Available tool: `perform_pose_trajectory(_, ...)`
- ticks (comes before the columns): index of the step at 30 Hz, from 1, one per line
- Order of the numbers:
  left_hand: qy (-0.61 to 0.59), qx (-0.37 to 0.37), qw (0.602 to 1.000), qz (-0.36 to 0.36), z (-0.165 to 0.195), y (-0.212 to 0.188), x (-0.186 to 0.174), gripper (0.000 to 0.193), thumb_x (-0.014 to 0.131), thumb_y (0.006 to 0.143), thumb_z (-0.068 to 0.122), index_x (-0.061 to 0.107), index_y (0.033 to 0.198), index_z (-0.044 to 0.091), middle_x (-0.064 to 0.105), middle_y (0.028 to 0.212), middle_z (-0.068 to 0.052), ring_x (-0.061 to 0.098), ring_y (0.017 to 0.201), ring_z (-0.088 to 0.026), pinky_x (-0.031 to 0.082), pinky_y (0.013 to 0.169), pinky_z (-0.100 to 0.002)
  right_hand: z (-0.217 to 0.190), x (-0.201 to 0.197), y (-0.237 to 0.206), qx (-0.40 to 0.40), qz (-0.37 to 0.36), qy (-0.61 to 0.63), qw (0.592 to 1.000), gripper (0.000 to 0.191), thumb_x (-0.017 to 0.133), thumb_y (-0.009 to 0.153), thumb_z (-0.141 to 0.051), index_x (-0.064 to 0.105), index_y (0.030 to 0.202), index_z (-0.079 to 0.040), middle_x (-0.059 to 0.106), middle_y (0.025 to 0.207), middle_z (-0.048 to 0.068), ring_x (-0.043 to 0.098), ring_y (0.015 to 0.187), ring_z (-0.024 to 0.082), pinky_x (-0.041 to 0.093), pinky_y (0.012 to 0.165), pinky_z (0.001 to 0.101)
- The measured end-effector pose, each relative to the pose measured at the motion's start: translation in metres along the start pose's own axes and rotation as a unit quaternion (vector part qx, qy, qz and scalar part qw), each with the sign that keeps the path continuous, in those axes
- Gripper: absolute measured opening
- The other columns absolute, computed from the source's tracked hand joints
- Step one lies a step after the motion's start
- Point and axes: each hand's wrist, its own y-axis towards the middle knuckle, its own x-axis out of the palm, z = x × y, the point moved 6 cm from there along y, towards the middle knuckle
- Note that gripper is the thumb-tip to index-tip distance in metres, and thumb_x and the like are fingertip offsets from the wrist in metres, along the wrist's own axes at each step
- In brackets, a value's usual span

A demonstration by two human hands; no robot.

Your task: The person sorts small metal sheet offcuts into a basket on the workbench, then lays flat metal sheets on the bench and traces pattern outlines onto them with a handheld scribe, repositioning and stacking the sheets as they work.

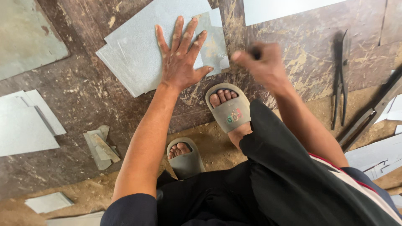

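The left hand lies flat, fingers spread, on a stack of grey sheets — the blurred right hand grips a small dark tool.

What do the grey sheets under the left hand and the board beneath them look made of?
Stack of flat grey sheets: probably thin sheet metal, matte, with crisp thin edges. Worn brown board: likely wood or plywood, its dark coating scratched through to pale splintery patches. The left hand presses flat on the stack.

Metal sheets, shears on floor
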Motion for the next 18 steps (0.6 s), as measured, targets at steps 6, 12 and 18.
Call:
perform_pose_trajectory(6,0.023,-0.066,0.994,-0.087,0.010,0.009,0.004,0.092,0.091,0.073,0.055,0.053,0.149,0.020,0.024,0.169,-0.008,0.009,0.157,-0.034,-0.005,0.120,-0.079,-0.048,-0.023,-0.028,-0.321,0.109,-0.075,0.938,0.053,0.041,0.125,-0.037,0.064,0.096,0.001,0.060,0.090,0.008,0.056,0.086,0.020,0.045,0.079,0.0395)
perform_pose_trajectory(12,0.036,-0.080,0.992,-0.096,0.022,0.017,-0.001,0.095,0.091,0.070,0.049,0.048,0.154,0.035,0.023,0.167,-0.011,0.008,0.154,-0.038,-0.003,0.116,-0.082,-0.035,-0.021,0.020,-0.099,0.065,0.321,0.940,0.036,0.054,0.111,-0.026,0.069,0.101,0.006,0.070,0.090,0.016,0.071,0.079,0.021,0.062,0.071,0.0321)
perform_pose_trajectory(18,0.049,-0.106,0.985,-0.130,0.025,0.018,0.001,0.092,0.090,0.070,0.047,0.049,0.152,0.035,0.021,0.167,-0.011,0.007,0.155,-0.039,-0.003,0.116,-0.084,-0.019,0.030,0.077,-0.102,0.000,0.415,0.904,0.034,0.049,0.102,-0.010,0.062,0.121,0.013,0.070,0.112,0.022,0.075,0.104,0.024,0.065,0.095,0.0355)
